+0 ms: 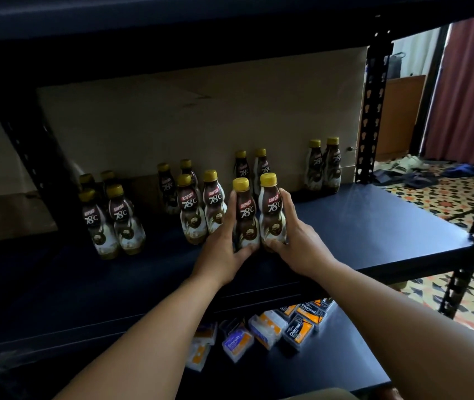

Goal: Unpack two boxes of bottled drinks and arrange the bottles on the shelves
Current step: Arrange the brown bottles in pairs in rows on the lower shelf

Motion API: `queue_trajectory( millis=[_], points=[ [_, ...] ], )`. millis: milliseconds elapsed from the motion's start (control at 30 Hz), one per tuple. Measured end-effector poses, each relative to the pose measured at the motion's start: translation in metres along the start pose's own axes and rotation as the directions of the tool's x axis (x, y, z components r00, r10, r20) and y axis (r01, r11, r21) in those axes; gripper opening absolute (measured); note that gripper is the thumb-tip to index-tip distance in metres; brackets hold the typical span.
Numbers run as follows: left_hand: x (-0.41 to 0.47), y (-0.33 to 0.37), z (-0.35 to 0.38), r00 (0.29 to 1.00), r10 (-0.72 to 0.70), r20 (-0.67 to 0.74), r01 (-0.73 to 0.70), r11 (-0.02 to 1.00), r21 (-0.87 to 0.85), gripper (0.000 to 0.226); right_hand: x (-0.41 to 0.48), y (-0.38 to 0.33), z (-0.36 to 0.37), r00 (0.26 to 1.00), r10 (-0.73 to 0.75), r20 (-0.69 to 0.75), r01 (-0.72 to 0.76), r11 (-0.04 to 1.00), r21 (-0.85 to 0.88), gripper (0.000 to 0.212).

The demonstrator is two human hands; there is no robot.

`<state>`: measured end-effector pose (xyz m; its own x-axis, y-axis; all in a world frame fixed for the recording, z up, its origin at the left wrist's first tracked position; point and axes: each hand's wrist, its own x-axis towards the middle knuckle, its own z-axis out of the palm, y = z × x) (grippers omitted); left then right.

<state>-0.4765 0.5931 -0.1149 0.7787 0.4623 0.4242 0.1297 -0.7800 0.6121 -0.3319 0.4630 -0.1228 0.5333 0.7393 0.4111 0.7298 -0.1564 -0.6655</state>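
My left hand (pixel 224 243) has its grip curled round one bottle (pixel 244 217), my right hand (pixel 296 241) round another bottle (pixel 272 212), upright on the shelf (pixel 374 226). A dozen shelved bottles (pixel 201 209) stand in pairs; boxes unseen, so the remainder is unclear.

So the bottles (pixel 272 209) between the left hand (pixel 224 243) and right hand (pixel 296 235): dark brown and cream, yellow caps. The shelf (pixel 374 223) under them is navy, and the floor (pixel 443 197) right of the hands has orange, black and cream geometric tiles.
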Motion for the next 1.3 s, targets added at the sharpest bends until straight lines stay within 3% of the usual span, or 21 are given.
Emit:
queue_trajectory(
  millis=[167,567,800,1300],
  points=[
    [0.033,0.000,0.022,0.999,-0.047,0.022,0.046,0.999,0.023,0.114,0.018,0.024,-0.012,0.999,0.028,-0.030,-0.030,0.999,-0.045,0.110],
    [0.083,-0.013,0.056,1.000,0.011,0.006,-0.011,0.999,0.040,0.116,0.056,0.069,-0.025,0.998,0.041,-0.039,-0.042,0.999,-0.020,0.113],
    [0.080,-0.015,0.059,1.000,0.014,-0.022,-0.014,1.000,0.011,0.112,0.054,0.073,-0.023,0.997,0.048,-0.068,-0.040,0.993,0.110,0.115],
    [0.081,-0.017,0.060,0.998,0.060,-0.027,-0.062,0.997,-0.048,0.115,0.053,0.075,-0.023,0.997,0.031,-0.074,-0.022,0.992,0.121,0.114]
  ],
)
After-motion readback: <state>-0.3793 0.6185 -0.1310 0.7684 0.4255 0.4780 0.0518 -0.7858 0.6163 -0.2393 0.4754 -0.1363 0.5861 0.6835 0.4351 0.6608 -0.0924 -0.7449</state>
